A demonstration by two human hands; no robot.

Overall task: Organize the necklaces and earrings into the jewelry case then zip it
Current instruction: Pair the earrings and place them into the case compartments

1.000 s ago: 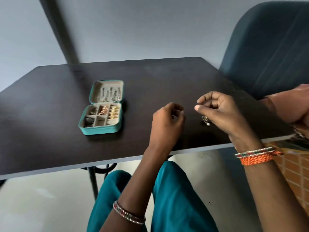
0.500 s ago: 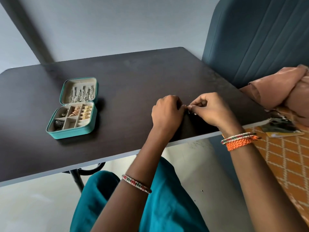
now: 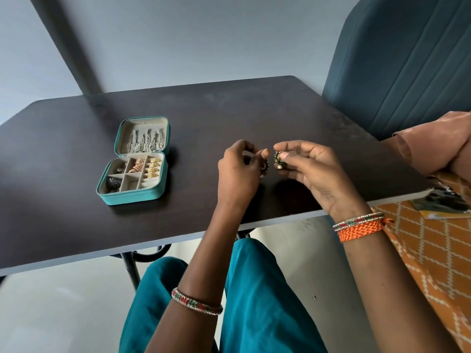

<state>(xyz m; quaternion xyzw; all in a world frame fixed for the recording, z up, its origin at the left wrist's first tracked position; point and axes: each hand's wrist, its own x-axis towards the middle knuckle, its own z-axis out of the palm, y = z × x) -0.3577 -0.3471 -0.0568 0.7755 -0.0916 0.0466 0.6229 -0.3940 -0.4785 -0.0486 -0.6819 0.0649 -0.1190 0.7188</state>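
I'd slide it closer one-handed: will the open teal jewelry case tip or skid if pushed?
The jewelry case probably skids rather than tips: its tray sits low and flat on the smooth dark table. The upright lid might wobble or fold on its hinge. Loose earrings in the compartments could shift.

Small dark round earring (image 3: 265,166) in left hand (image 3: 238,171): mostly hidden behind curled fingers (image 3: 254,156); form unclear.
Green-and-gold earring with pale bead (image 3: 278,161): partly covered by right hand's (image 3: 313,171) thumb.
Open teal zip jewellery case (image 3: 132,197): compartment contents too small to identify singly; lid chains indistinct.
Dark counter (image 3: 76,149): left corner cut by frame edge.
Blue upholstered chair (image 3: 397,72): cropped at right and top.
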